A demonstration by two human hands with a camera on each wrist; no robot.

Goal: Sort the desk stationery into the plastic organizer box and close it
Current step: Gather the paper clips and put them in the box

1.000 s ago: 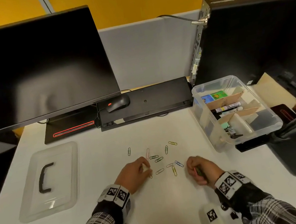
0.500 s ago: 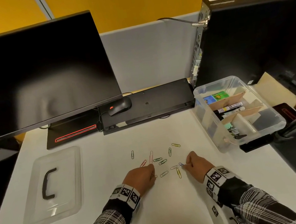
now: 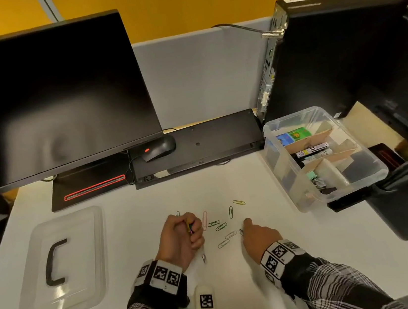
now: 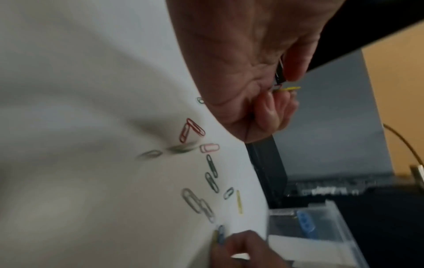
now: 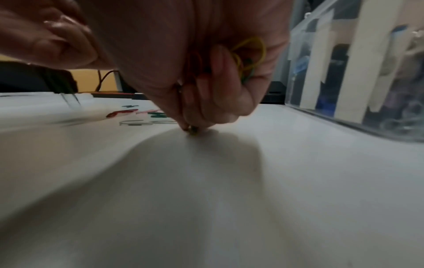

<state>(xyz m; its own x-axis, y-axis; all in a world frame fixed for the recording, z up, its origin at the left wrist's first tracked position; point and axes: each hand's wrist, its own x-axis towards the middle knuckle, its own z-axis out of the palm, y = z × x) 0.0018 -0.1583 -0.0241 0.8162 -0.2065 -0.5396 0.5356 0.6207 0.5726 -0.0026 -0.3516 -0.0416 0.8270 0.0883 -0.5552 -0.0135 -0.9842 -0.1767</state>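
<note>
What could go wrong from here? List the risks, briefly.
1. Both hands already hold gathered paper clips: the left hand and the right hand; pinching another off the desk may spill some.
2. The loose clips lie scattered and flat, so one could be missed.
3. The organizer box sits near the desk's right edge; a careless drop could miss its compartment.

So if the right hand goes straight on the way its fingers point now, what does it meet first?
Probably the silver paper clip lying just beyond the fingertips of the right hand, then the green paper clips. Depth is unclear, so this is a judgement.
</note>
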